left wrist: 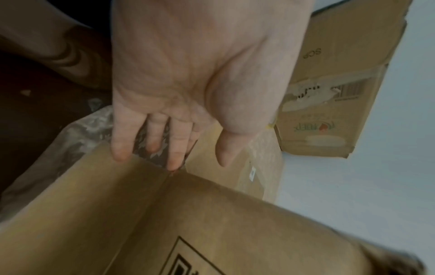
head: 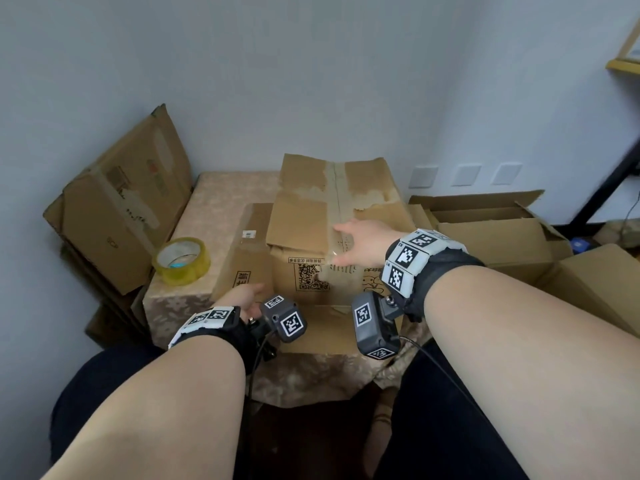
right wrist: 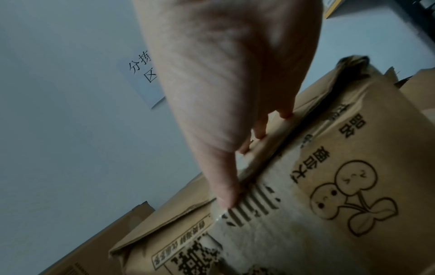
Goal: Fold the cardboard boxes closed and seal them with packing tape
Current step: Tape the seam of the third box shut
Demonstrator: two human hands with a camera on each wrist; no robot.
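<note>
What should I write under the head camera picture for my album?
Right hand presses tape onto the cardboard box; tape roll waits nearby.

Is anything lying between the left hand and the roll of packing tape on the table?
Nothing visible. The left hand sits at the box's near-left corner; the tape roll stands to its left on bare tablecloth, with only the box's side flap alongside.

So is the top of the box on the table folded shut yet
Mostly. On the cardboard box the top flaps lie flat under the right hand, with tape along the seam; one side flap still hangs out by the left hand.
</note>
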